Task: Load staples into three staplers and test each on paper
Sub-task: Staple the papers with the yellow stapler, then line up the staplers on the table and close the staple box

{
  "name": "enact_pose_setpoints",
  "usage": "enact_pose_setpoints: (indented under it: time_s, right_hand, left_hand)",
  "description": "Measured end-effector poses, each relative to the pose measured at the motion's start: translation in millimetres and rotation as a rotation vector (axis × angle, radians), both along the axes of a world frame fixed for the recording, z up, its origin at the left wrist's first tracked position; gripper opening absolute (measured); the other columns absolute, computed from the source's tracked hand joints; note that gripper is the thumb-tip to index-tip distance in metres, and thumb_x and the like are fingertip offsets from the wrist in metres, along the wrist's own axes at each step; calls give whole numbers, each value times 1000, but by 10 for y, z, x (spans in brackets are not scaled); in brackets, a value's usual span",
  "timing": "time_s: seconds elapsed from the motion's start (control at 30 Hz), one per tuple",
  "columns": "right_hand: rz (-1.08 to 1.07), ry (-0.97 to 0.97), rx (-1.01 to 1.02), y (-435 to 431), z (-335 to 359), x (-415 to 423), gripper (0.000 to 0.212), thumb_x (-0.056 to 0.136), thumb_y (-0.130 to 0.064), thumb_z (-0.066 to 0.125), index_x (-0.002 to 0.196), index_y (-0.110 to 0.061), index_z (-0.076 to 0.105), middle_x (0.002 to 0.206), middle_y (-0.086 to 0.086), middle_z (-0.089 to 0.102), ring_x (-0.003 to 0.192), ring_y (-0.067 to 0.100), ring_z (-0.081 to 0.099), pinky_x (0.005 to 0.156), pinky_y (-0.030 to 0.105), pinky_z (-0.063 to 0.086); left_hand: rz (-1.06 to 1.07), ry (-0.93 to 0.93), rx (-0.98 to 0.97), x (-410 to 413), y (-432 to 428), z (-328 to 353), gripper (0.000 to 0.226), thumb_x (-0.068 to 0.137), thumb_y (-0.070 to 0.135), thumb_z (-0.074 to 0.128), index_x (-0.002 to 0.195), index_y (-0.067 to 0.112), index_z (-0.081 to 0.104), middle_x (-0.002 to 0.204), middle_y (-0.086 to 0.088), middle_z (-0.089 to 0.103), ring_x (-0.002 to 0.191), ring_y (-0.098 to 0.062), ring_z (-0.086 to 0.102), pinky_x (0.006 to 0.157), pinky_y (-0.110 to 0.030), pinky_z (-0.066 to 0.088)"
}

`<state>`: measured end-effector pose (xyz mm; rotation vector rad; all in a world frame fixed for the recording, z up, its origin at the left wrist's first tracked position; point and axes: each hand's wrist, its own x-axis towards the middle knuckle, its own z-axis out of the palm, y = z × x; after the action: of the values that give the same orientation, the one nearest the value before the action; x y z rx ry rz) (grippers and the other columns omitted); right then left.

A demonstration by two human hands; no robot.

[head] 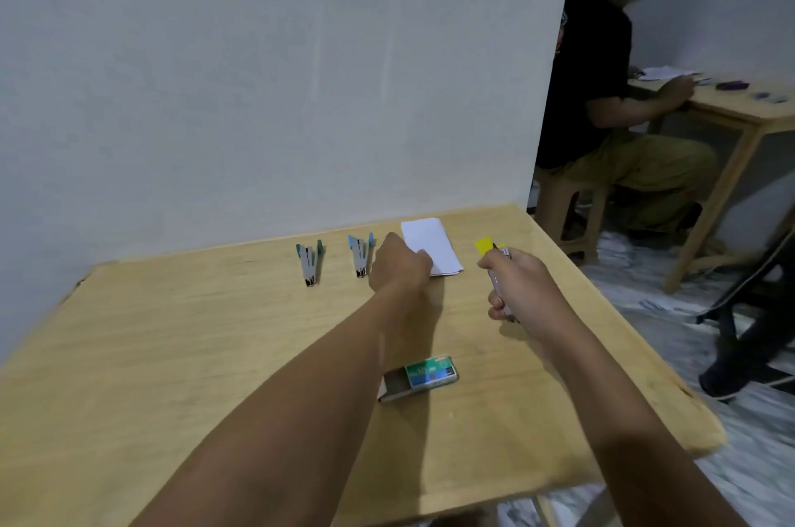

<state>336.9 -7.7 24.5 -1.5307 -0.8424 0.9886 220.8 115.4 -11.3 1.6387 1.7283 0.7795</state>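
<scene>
The right hand (525,290) grips the yellow stapler (486,245) (raised); left hand (398,268) touches paper (430,240).

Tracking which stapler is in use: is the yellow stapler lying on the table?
No, the right hand grips the yellow stapler.

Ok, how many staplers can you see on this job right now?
3. A green-tipped grey metal stapler lies open farthest left on the wooden table; a blue-tipped grey metal stapler lies open beside it; the right hand grips a yellow-tipped grey metal stapler. None looks hidden.
</scene>
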Motion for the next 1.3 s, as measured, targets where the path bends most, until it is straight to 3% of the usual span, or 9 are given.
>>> enact_pose_setpoints:
  time_s: [0.2,0.43,0.5,0.6,0.7,0.83,0.97,1.17,1.3]
  right_hand:
    - [-25,32,-7,93,-165,46,12,90,-21,57,80,-16,54,66,3,32,50,18,31,52,31,27]
    - [-14,17,-27,76,-230,-59,10,88,-25,59,80,-18,59,45,-6,39,48,18,37,56,34,29]
    - [-6,9,-17,44,-201,-143,9,87,-24,59,81,-17,59,49,-4,41,48,18,37,57,35,29]
    - [24,7,19,-13,-141,-317,7,88,-21,58,86,-15,59,63,3,40,48,18,36,57,35,30]
    - [90,-16,46,-72,-104,-577,7,89,-20,58,88,-13,58,63,4,41,50,18,37,59,36,32]
    - [214,-105,32,-90,-103,-958,14,89,-20,60,77,-17,53,47,-5,41,47,17,40,54,31,33]
    - [333,-230,18,-62,-139,-1396,11,86,-23,61,81,-13,59,55,-1,50,44,12,49,54,29,38]
    - [405,-525,21,243,-191,-1894,31,82,-34,58,86,-4,54,64,3,55,52,17,52,54,31,42]
    - [367,-870,-17,618,-168,-2136,20,88,-29,57,81,-12,48,71,1,52,59,21,48,52,29,31]
  left_hand:
    - [-98,350,27,115,169,20,36,91,28,54,122,11,50,119,-5,62,107,-27,61,70,-30,35]
    - [-303,161,84,-175,150,2,54,92,43,56,138,14,51,131,-7,62,116,-25,59,93,-35,47]
    - [-341,144,127,-388,33,44,56,92,46,57,140,17,50,103,-6,71,94,-20,64,82,-33,49]
    - [-306,156,204,-823,-205,102,50,92,46,60,135,21,54,69,8,56,65,-8,54,64,-28,40]
    - [-212,195,209,-1372,-484,143,47,91,46,62,132,23,57,82,3,63,76,-13,60,69,-29,46]
    - [-2,475,119,-2029,-722,78,51,90,48,56,132,19,57,127,-6,58,115,-26,56,91,-38,48]
    - [32,707,32,-2431,-878,-16,61,88,61,49,125,15,62,126,-7,53,119,-29,49,95,-43,46]
    - [-14,751,42,-2449,-895,-85,63,92,62,42,131,15,58,134,-5,47,127,-26,42,97,-43,43]
    - [-31,731,64,-2514,-889,-98,64,91,65,43,128,15,60,134,-4,49,126,-26,43,96,-45,44]
